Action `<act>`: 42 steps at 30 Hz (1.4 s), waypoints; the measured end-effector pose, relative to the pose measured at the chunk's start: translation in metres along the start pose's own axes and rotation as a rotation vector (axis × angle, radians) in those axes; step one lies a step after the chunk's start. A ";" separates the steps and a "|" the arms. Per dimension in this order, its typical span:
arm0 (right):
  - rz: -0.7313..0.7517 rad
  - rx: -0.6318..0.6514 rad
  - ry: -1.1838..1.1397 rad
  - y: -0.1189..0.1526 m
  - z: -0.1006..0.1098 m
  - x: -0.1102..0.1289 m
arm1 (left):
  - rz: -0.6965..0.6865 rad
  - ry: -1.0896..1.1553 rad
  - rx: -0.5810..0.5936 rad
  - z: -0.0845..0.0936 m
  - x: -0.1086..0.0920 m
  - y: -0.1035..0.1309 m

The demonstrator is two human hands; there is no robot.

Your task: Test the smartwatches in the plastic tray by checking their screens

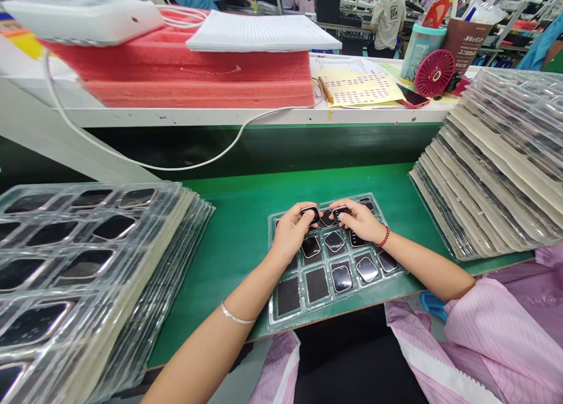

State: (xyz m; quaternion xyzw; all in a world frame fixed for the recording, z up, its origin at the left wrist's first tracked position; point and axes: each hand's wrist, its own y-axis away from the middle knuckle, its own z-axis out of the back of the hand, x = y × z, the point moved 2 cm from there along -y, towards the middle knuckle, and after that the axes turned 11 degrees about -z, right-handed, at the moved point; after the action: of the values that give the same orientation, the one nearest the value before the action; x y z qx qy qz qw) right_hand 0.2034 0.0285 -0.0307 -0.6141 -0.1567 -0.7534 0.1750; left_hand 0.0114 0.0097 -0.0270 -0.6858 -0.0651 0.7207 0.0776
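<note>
A clear plastic tray (284, 321) lies on the green work surface, holding several square watch-like pieces with dark glossy faces. Above its far-left part, my left hand (291, 229) grips a dark watch piece (310, 214) between thumb and fingers. My right hand (361, 221) pinches a second dark watch piece (340, 213) over the tray's far middle. The two pieces are apart, side by side. Two near-left compartments of the tray show only dark lining, while a silvery-faced piece (366, 269) sits farther right.
Stacked trays with watch pieces (53, 234) stand at left; another tall, leaning tray stack (497, 175) is at right. Behind is a white shelf (264, 118) with red foam (197, 78), a notebook (264, 31) and a pink fan (434, 73). A white cable (176, 168) hangs down.
</note>
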 end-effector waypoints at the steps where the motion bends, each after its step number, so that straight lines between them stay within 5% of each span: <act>1: 0.000 -0.001 0.000 0.000 0.000 0.000 | 0.002 0.006 0.003 0.000 0.002 0.000; 9: 0.007 0.007 -0.025 0.000 -0.001 0.001 | -0.035 0.070 0.065 -0.003 0.006 0.000; 18: 0.004 0.016 -0.026 0.001 -0.001 0.002 | -0.077 -0.089 -0.002 0.002 0.007 0.000; 25: 0.005 0.017 -0.020 0.001 0.000 0.004 | 0.012 0.000 0.022 0.000 0.004 0.000; 42: 0.059 0.030 -0.023 -0.002 -0.001 -0.003 | -0.049 0.056 0.074 -0.003 0.006 0.001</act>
State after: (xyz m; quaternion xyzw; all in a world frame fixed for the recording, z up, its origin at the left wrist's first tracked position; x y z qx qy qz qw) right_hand 0.2024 0.0304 -0.0338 -0.6244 -0.1518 -0.7385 0.2043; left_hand 0.0138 0.0099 -0.0329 -0.7007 -0.0530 0.7009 0.1221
